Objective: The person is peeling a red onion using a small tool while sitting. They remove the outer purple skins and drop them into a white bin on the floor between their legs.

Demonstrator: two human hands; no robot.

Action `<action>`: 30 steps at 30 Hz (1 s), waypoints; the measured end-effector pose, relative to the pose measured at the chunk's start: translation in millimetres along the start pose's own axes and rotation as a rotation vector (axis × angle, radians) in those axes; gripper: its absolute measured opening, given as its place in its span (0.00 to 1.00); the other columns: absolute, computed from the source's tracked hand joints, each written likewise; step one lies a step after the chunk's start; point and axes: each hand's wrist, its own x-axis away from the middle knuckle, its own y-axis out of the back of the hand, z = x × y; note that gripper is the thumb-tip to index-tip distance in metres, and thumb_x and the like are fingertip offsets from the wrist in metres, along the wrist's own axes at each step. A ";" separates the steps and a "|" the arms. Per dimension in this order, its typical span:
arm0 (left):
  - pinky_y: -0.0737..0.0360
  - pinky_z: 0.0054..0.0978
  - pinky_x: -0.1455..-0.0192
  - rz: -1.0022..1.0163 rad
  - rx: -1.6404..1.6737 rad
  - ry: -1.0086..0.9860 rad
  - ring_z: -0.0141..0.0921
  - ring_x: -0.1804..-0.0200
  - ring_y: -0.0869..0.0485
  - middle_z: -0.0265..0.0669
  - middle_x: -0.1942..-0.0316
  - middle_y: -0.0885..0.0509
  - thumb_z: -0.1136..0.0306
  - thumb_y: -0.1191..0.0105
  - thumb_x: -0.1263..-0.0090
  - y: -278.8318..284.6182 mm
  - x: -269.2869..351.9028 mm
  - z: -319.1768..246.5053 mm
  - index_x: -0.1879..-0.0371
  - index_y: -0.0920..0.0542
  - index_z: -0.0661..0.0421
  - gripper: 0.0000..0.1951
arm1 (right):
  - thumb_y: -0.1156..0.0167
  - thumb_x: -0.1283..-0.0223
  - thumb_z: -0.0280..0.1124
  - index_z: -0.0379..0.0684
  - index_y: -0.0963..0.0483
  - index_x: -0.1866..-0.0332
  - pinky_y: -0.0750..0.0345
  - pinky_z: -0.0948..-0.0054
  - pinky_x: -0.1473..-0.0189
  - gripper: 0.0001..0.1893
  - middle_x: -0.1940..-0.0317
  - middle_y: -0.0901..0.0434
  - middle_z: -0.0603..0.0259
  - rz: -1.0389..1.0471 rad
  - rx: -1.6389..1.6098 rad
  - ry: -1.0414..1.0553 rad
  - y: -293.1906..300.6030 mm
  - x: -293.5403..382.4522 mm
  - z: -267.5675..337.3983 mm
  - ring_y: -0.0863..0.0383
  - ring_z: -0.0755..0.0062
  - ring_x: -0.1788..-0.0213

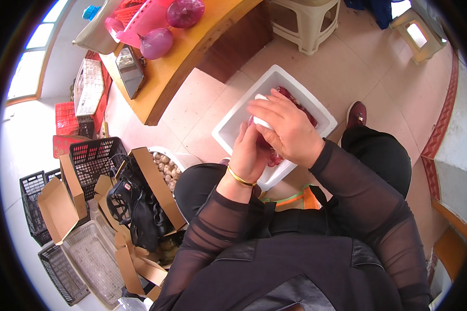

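Observation:
Both hands are together over a white foam box (233,118) on the floor between my feet. My left hand (249,151), with a gold bracelet at its wrist, is curled around a purple-red onion (263,142), mostly hidden by the fingers. From above, my right hand (290,126) is closed on a white object (263,123) against the onion; its kind is hidden by the fingers. Dark red onion skins (305,112) lie inside the box, along its right side and below my hands.
Two purple onions (156,43) (185,12), a pink plastic basket (140,25) and a phone (130,72) are on a wooden table (167,83). Garlic bulbs (165,169) fill a white container at left, beside cardboard boxes (155,186) and black crates (95,159). A plastic stool (309,23) stands ahead.

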 end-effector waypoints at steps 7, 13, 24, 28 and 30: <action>0.25 0.33 0.42 -0.022 -0.234 -0.095 0.33 0.46 0.25 0.41 0.49 0.28 0.75 0.43 0.36 -2.7 2.6 -8.0 0.40 0.39 0.60 0.27 | 0.55 0.27 0.38 0.33 0.25 0.51 0.26 0.73 0.50 0.18 0.60 0.19 0.54 0.090 -0.423 -0.444 1.6 -5.1 -13.2 0.20 0.66 0.56; 0.32 0.39 0.35 -0.007 -0.051 -0.158 0.34 0.43 0.27 0.38 0.46 0.26 0.70 0.46 0.35 -1.8 -0.7 -12.1 0.40 0.37 0.56 0.25 | 0.58 0.26 0.42 0.33 0.27 0.47 0.27 0.74 0.47 0.22 0.55 0.20 0.60 -0.003 -0.758 -0.806 -9.9 6.0 -33.7 0.22 0.74 0.53; 0.25 0.31 0.41 0.036 -0.467 -0.102 0.33 0.45 0.26 0.43 0.47 0.28 0.77 0.42 0.39 -3.6 1.1 -12.8 0.38 0.39 0.58 0.30 | 0.57 0.27 0.42 0.36 0.28 0.47 0.26 0.77 0.49 0.20 0.56 0.22 0.63 -0.003 -0.901 -0.835 -8.6 6.6 -19.8 0.22 0.78 0.54; 0.27 0.33 0.40 0.067 -0.292 -0.079 0.34 0.44 0.26 0.42 0.46 0.29 0.75 0.42 0.39 -2.9 -0.3 -11.6 0.37 0.39 0.57 0.30 | 0.56 0.27 0.42 0.37 0.27 0.48 0.25 0.77 0.50 0.19 0.58 0.21 0.64 -0.027 -0.838 -0.777 -7.3 4.7 -21.2 0.22 0.78 0.56; 0.28 0.35 0.39 0.079 -0.149 -0.060 0.35 0.44 0.27 0.41 0.46 0.29 0.74 0.43 0.39 -3.2 0.5 -10.2 0.37 0.38 0.57 0.30 | 0.56 0.27 0.42 0.36 0.27 0.49 0.25 0.77 0.50 0.19 0.58 0.21 0.64 -0.033 -0.881 -0.811 -6.2 4.7 -22.9 0.22 0.78 0.56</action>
